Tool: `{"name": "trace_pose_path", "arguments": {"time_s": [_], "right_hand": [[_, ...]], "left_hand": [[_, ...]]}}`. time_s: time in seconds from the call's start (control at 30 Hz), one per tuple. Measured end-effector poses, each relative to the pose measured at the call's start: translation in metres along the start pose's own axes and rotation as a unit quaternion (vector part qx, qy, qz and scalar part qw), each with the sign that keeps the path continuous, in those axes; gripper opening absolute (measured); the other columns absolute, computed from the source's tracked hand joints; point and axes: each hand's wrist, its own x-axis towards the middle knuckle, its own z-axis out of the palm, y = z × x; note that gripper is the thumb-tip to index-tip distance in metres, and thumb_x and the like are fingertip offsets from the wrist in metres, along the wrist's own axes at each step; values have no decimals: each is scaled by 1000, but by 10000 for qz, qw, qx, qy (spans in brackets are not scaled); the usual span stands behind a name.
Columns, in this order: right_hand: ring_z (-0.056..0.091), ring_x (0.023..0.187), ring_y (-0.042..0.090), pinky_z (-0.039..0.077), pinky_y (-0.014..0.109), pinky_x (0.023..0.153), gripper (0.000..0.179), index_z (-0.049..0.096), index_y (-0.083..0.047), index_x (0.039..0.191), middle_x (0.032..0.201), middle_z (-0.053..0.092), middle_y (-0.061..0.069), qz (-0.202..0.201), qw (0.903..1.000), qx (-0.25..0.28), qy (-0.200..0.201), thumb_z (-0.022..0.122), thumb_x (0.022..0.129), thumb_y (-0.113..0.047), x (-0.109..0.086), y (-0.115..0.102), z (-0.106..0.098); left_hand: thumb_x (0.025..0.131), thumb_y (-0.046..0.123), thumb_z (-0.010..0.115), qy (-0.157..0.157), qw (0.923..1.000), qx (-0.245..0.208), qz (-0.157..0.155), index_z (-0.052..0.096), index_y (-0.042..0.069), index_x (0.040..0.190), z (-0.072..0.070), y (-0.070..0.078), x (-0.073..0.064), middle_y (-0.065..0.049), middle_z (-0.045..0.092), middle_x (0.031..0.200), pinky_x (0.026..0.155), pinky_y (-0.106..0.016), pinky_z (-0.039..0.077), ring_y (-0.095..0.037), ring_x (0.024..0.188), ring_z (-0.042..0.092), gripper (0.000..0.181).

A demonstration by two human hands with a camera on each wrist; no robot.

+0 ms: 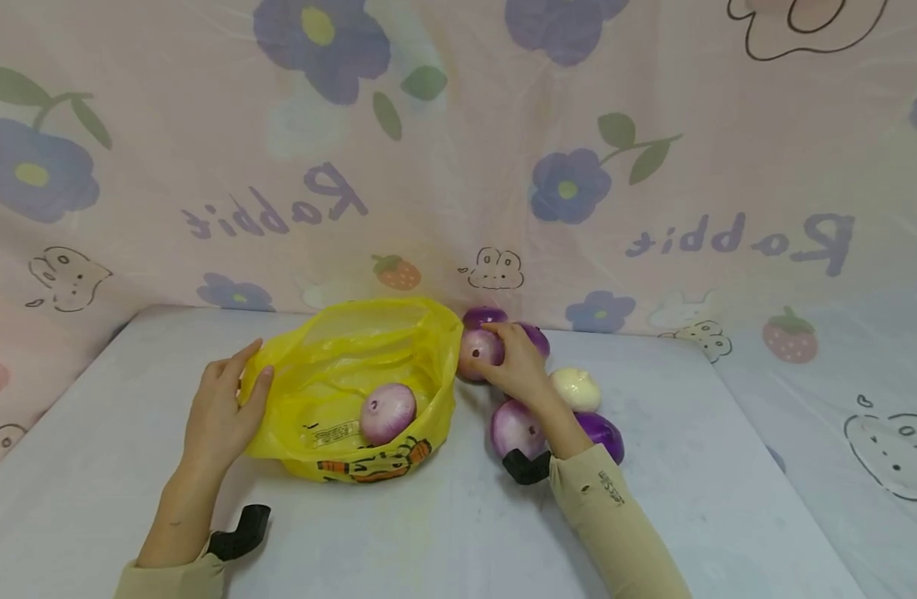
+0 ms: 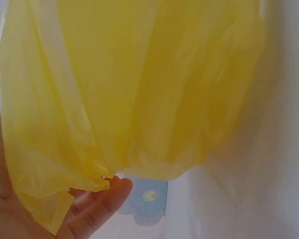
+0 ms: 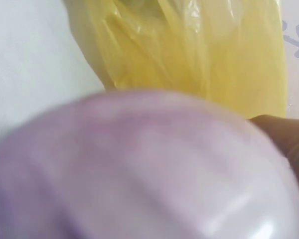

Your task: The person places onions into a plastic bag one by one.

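Observation:
A yellow plastic bag [image 1: 294, 358] lies with its mouth wide, one light purple onion [image 1: 388, 413] inside. My left hand [image 1: 222, 412] holds the bag's left rim between thumb and fingers; the left wrist view shows the yellow film [image 2: 134, 99] passing over that hand. Just right of the bag, my right hand [image 1: 517, 366] grips a purple onion [image 1: 477, 353] with thumb and fingers around it. Another light purple onion [image 1: 513, 428] sits under the right wrist. A blurred onion [image 3: 149, 169] fills the lower right wrist view and hides most of the hand.
Dark purple onions [image 1: 485, 316] stand behind the right hand. A pale white onion [image 1: 576, 389] and a dark purple one [image 1: 602, 434] lie right of the right wrist. The white table [image 1: 369, 541] meets a patterned curtain [image 1: 458, 166] at the back.

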Motion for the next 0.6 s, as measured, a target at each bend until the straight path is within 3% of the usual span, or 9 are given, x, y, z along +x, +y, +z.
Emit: {"name": "trace_pose_path", "arguments": {"time_s": [0.2, 0.6], "right_hand": [[47, 124, 36, 36, 52, 106, 72, 48, -6, 137, 135, 48, 22, 395, 9981, -128, -458, 76, 78, -37, 2, 1, 5], [47, 120, 39, 29, 60, 104, 80, 44, -13, 142, 132, 48, 22, 315, 9950, -840, -448, 80, 74, -36, 1, -2, 15]], "left_hand": [[101, 28, 44, -5, 10000, -13, 17, 38, 4, 145, 1, 1, 0, -34, 40, 128, 80, -60, 41, -45, 100, 45, 50], [101, 28, 44, -28, 10000, -28, 58, 38, 5, 145, 2, -1, 2, -33, 40, 128, 82, -61, 40, -46, 102, 46, 50]]}}
